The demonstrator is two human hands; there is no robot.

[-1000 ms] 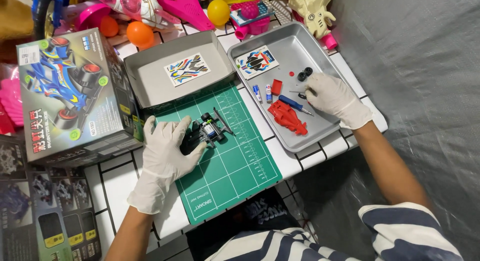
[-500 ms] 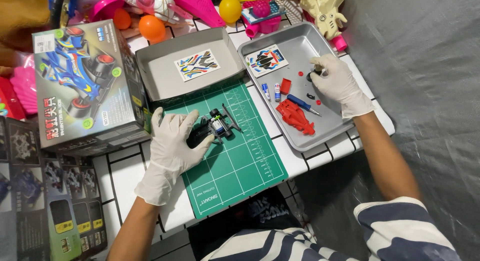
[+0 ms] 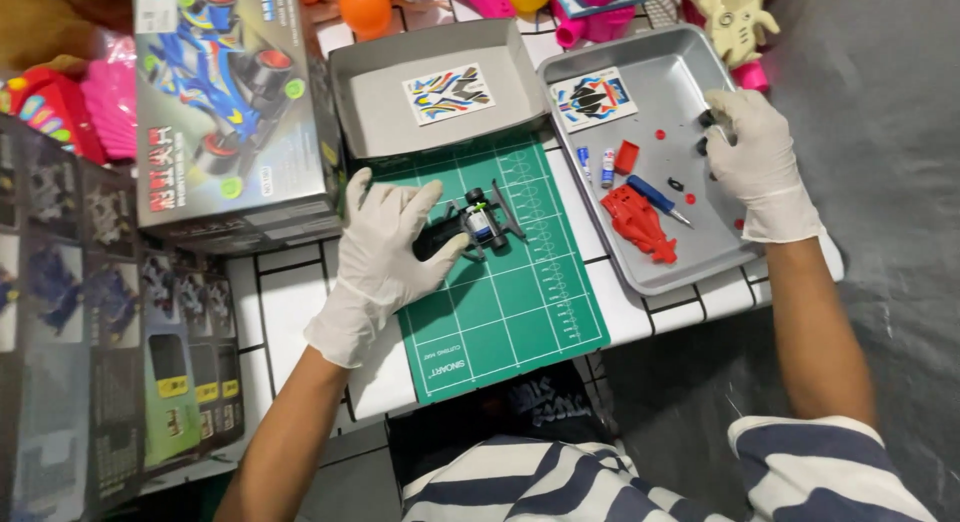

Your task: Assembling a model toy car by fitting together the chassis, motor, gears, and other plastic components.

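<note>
The left hand (image 3: 385, 247), in a white glove, is closed over the black model-car chassis (image 3: 470, 227), pinning it on the green cutting mat (image 3: 510, 302). The chassis lies in the mat's upper half, near its far edge. The right hand (image 3: 757, 162), also gloved, pinches a small black part (image 3: 707, 118) between its fingertips above the far right corner of the grey metal tray (image 3: 690, 57).

Inside this tray lie a red car body (image 3: 640, 222), a blue-handled screwdriver (image 3: 655, 197), two small tubes (image 3: 595, 165) and a sticker sheet (image 3: 590, 97). A second, grey box tray (image 3: 375, 102) adjoins the mat's far edge and holds another sticker sheet (image 3: 450, 92).

The supporting surface is a white-tiled tabletop (image 3: 290, 302) with dark grout lines. A model-car kit box (image 3: 225, 102) stands at its left edge; orange and yellow balls (image 3: 365, 4) and pink toys (image 3: 590, 12) crowd the far edge. Grey sheeting (image 3: 880, 132) covers the area to the right.
</note>
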